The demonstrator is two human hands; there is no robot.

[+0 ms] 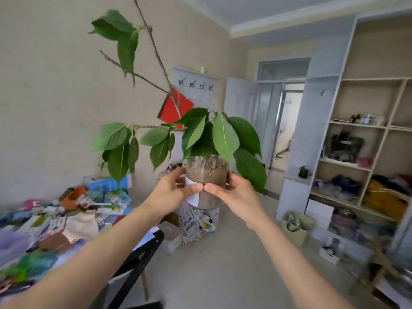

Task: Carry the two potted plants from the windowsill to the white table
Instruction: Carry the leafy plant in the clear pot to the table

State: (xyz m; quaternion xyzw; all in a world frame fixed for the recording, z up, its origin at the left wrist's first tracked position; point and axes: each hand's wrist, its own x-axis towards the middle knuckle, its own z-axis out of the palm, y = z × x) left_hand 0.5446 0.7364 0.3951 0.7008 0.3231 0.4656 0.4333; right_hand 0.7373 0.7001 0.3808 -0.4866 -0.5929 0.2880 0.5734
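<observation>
Mid-carry, first plant. Left grip (176,192) and right grip (234,194) are both clamped round the clear soil-filled pot (207,172), thumbs touching, pot in mid-air at centre. Next, likely: find a free spot on the cluttered worktop (149,236) at left and lower it upright.

Left arm: bare, stretched forward and up from the lower left.
Left hand (175,189): fingers curled round the left side of a clear pot (207,172), thumb across its front.
Right arm: bare, stretched forward from the lower right.
Right hand (235,194): fingers curled round the pot's right side, thumb across its front.
Thumbs: tips touching at the pot's front middle.
</observation>
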